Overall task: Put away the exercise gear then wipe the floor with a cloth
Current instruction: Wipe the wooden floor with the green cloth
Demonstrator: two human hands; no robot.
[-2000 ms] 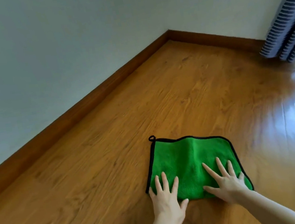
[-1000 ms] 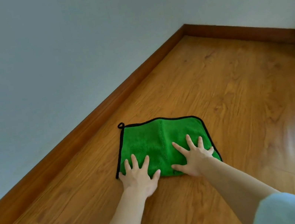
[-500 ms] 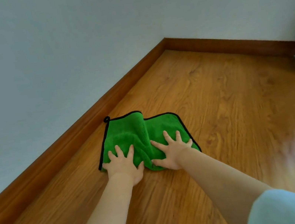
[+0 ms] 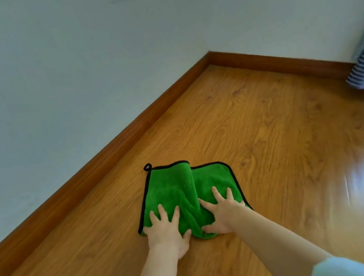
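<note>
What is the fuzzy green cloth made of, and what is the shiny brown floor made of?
The green cloth with black edging looks like plush microfibre: its surface is fluffy and it bunches into a soft ridge. The glossy brown floor looks like wood or wood-look laminate: grain lines show, and it reflects light brightly. Which one, the picture cannot tell.

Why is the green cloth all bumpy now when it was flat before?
The hands slid closer together, left hand and right hand, bunching the green cloth into a raised ridge down its middle. It also moved nearer the baseboard. Both hands press flat on it with spread fingers, as before.
</note>
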